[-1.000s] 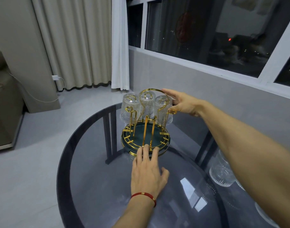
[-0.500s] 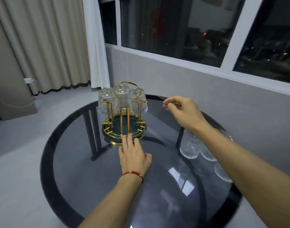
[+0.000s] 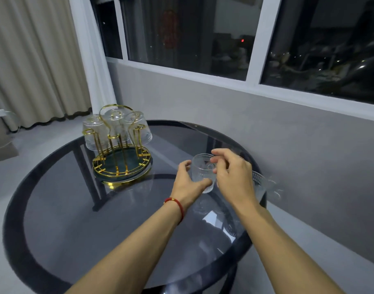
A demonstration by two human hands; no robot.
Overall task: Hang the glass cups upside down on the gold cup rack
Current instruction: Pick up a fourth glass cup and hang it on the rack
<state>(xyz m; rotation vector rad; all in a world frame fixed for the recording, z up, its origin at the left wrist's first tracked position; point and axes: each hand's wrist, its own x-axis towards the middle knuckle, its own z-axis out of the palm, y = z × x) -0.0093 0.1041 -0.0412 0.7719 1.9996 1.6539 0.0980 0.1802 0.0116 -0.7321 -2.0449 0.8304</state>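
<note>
The gold cup rack point(image 3: 120, 164) with a dark green round base stands at the far left of the round glass table point(image 3: 60, 219). Three ribbed glass cups hang upside down on its far prongs point(image 3: 116, 128); the near prongs are bare. An upright ribbed glass cup point(image 3: 203, 172) sits at the table's right side. My left hand point(image 3: 188, 185), with a red string at the wrist, wraps around that cup's lower left. My right hand point(image 3: 232, 177) hovers at the cup's right with fingers curled near its rim. More glass cups point(image 3: 264, 185) stand behind my right hand, partly hidden.
A grey wall and a dark window run along the right and far side, close to the table's edge. Beige and white curtains hang at the left. The table's dark rim point(image 3: 14, 230) circles the smoked glass top.
My left hand left the rack's base and moved right to grasp an upright cup. My right hand came down beside that cup. The view swung right.
</note>
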